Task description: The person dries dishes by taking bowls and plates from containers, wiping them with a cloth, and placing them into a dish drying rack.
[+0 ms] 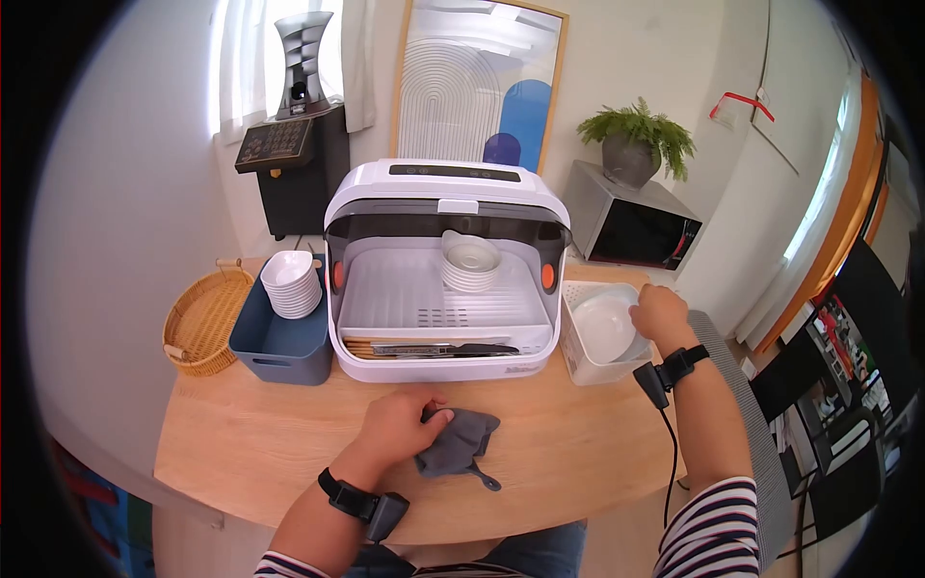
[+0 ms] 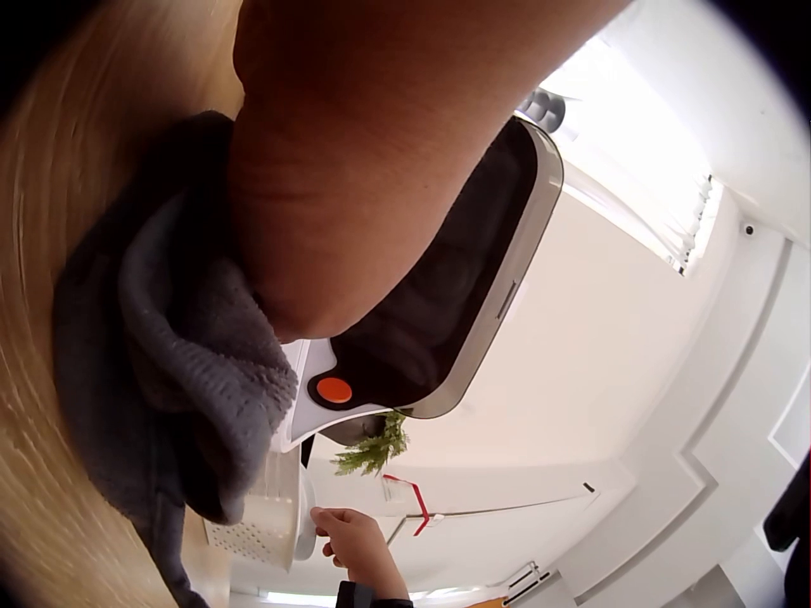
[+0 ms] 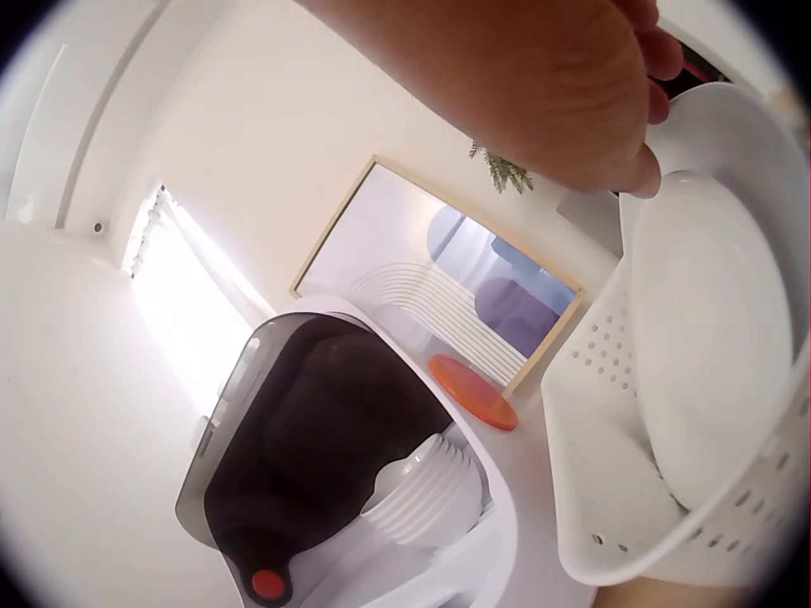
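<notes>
My left hand (image 1: pixel 400 424) grips a grey cloth (image 1: pixel 461 443) on the wooden table (image 1: pixel 241 433); my right hand (image 1: pixel 659 313) pinches a white plate (image 1: pixel 604 326) near the window (image 1: pixel 241 48).

Bright daylight from the window (image 1: pixel 260 58); fisheye bending, dark corners; wrist views blurred up close

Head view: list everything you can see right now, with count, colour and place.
Dish cabinet: one, white, lid up, table centre.
Plates: one stack, white, inside the cabinet.
Bowls: one stack, white, in the blue bin.
Wicker basket: one, tan, far left.
White basket: one, right of the cabinet, holding a white plate.
Cloth: one, grey, on the table.
Microwave: one, with a plant on top.
Left hand: grips the cloth.
Right hand: on the plate's rim.
</notes>
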The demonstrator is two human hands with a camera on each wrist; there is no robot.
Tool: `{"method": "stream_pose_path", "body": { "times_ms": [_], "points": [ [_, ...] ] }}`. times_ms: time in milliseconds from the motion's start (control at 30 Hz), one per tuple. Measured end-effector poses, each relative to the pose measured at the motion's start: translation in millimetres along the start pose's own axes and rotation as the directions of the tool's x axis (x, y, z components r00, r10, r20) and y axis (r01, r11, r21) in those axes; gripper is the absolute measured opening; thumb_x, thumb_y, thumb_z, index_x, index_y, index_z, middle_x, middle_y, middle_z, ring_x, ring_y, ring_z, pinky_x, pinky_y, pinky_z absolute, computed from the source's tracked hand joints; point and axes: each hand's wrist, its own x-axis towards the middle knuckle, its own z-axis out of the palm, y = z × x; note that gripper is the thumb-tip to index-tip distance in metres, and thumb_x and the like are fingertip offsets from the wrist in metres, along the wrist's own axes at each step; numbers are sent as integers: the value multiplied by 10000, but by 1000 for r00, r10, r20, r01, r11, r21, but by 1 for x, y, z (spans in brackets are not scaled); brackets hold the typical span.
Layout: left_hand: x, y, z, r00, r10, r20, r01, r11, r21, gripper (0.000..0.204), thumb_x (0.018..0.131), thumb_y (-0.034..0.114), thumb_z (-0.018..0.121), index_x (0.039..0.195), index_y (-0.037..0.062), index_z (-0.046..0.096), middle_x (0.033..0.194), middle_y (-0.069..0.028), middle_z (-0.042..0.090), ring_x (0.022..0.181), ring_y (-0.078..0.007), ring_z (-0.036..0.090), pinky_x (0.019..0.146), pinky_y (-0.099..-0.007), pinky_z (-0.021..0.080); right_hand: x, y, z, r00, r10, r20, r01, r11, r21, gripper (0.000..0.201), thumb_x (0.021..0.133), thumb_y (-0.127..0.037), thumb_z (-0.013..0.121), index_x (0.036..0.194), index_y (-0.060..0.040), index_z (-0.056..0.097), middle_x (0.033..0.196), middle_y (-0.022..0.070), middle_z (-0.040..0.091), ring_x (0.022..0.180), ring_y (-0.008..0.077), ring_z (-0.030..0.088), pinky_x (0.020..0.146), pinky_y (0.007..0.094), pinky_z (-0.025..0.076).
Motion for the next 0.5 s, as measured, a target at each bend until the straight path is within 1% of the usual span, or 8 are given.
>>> {"method": "stream_pose_path", "body": {
  "times_ms": [133,167,233,267,300,400,467,500],
  "points": [
    [0,-6,4,999,26,-28,-26,999,-18,276,849,320,708,996,86,719,903,-99,727,842,-304,695,727,-400,546,-3,-9,2,1000,19,24,-18,1000,-19,261,841,-237,662,1001,-45,739,991,188,732,941,352,712,832,428,562],
    [-1,-5,3,999,4,-43,-5,1000,-12,276,849,320,708,996,86,719,903,-99,727,842,-304,695,727,-400,546,-3,-9,6,999,19,38,-18,999,-32,253,831,-228,655,982,-47,746,977,191,733,934,354,713,827,428,563],
    [-1,0,0,1000,14,-13,-14,1000,2,301,847,318,719,1000,58,717,907,-116,727,838,-302,698,742,-384,551,-5,-15,10,998,11,64,-9,999,-39,243,802,-211,646,943,-47,757,962,200,733,935,357,713,824,427,564],
    [-1,-4,2,999,38,-14,-38,999,11,304,853,322,715,1008,61,713,908,-111,727,848,-301,698,737,-390,549,-5,-17,12,997,11,74,-8,999,-45,261,797,-217,647,951,-34,752,968,200,733,934,360,713,828,427,563],
    [-2,-4,2,999,14,-34,-13,1000,16,304,853,322,715,1008,61,713,908,-111,727,848,-301,698,737,-390,549,-4,-19,12,995,30,92,-28,999,-25,283,802,-224,640,974,-26,745,998,205,729,958,359,708,841,427,560],
    [-2,-6,3,998,63,-20,-63,998,20,289,863,322,709,1022,80,704,903,-97,716,846,-294,688,721,-396,541,-1,-23,11,995,21,97,-19,1000,-21,313,809,-232,627,1014,-21,733,1032,215,721,988,363,700,858,435,552],
    [-3,-6,2,997,67,-35,-66,998,18,287,865,321,708,1020,80,703,904,-95,714,847,-293,687,720,-396,541,4,-22,15,985,96,146,-107,992,68,370,838,-283,645,1079,-9,704,1115,219,697,1051,376,670,909,460,528],
    [-3,-6,3,996,80,-38,-80,997,16,285,866,320,707,1019,80,701,905,-93,712,848,-293,686,719,-396,541,3,-21,17,985,95,146,-105,992,64,370,838,-283,645,1079,-9,704,1115,219,697,1051,376,670,909,460,528]
  ]
}}
